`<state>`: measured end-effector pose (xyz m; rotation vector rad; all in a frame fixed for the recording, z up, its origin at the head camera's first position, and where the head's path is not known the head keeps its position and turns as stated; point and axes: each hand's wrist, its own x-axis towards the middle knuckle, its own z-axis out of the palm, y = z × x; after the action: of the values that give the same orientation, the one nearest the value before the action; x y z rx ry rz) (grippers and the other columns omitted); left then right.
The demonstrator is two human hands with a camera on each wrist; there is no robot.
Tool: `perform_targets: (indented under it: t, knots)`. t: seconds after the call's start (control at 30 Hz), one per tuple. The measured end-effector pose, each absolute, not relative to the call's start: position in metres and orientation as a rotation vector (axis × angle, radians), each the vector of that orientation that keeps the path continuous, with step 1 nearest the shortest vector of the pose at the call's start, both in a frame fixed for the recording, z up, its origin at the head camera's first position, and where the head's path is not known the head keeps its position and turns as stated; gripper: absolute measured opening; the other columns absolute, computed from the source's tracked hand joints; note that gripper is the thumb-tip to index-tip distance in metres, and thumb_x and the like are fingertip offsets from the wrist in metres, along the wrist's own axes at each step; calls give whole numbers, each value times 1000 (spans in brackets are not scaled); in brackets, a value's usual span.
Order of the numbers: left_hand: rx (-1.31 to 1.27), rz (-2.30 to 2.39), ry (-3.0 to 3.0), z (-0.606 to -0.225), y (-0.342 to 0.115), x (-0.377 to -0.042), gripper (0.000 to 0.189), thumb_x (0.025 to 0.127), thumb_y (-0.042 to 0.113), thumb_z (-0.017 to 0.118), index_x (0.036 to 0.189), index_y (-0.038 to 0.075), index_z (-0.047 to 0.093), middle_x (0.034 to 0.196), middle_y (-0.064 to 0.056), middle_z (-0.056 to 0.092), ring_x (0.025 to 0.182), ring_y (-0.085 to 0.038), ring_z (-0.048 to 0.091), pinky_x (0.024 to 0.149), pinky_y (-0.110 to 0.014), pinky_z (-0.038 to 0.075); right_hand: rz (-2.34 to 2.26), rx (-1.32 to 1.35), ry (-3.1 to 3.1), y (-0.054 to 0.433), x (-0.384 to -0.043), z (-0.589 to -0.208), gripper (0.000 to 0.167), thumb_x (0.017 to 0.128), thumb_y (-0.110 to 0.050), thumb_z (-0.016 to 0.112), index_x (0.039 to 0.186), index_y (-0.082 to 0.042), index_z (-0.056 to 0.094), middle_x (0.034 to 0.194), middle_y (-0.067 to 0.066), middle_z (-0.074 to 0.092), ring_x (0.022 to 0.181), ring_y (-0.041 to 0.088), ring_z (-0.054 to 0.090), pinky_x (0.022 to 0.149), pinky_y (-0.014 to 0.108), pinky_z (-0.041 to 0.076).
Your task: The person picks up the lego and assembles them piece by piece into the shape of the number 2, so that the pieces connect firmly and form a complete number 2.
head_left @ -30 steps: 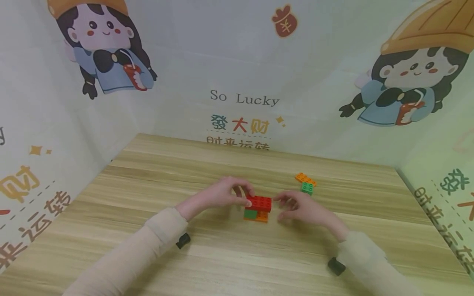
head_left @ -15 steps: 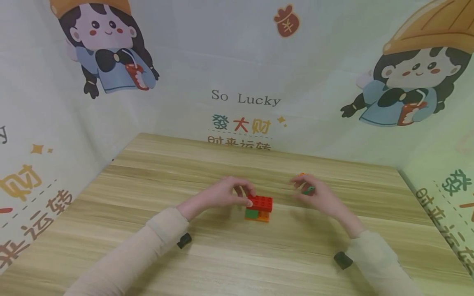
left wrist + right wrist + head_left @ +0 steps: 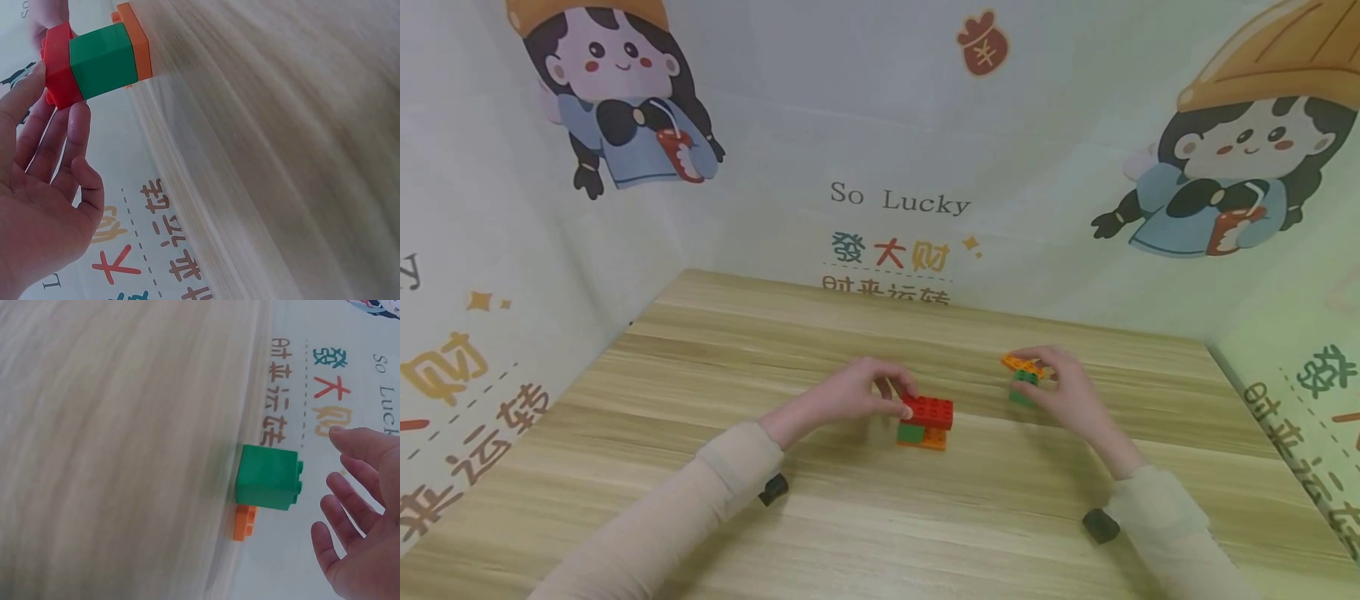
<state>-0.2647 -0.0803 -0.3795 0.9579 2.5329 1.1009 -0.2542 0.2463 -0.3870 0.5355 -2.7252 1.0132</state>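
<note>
A stack of toy building bricks stands in the middle of the table: a red brick (image 3: 931, 412) on a green brick (image 3: 103, 60), on a thin orange brick (image 3: 134, 42). My left hand (image 3: 857, 392) pinches the left end of the red brick between thumb and fingers. Further back on the right, a second green brick (image 3: 267, 477) stands beside another flat orange brick (image 3: 244, 522). My right hand (image 3: 1067, 387) hovers over these two, thumb and fingers spread. The right wrist view shows a gap between its fingertips and the green brick's studs.
The wooden table (image 3: 850, 533) meets a printed cloth backdrop (image 3: 760, 167) at its back and sides. Small black devices (image 3: 1101, 526) hang under both wrists, low over the tabletop.
My right hand has moved from beside the red brick, back and to the right, to the second green brick and orange brick. The left hand keeps its grip on the red brick.
</note>
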Motion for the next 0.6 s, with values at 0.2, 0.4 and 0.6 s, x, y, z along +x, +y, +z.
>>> perform_targets:
  t: [0.2,0.4,0.6]
  knots:
    - [930,1095,2534,-377,-80,-264,23,84,19,78,106,18,73,106,4,73,87,-11,62,80,-26,52,1004,514,-2765,253,-254,-390,48,88,-7,72,133,0,56,131,25,57,116,43,55,94,63,47]
    - [925,1087,2540,-378,-80,-265,23,84,20,78,106,18,73,106,5,74,86,-11,62,80,-26,52,1015,492,-2810,257,-256,-393,51,88,-5,71,135,3,54,131,29,55,112,44,57,91,58,51]
    - [927,1086,2533,-377,-80,-265,23,84,21,78,107,18,73,106,4,74,86,-11,62,78,-26,52,979,484,-2855,257,-258,-393,52,87,-5,71,135,4,53,127,31,58,109,47,60,85,54,55]
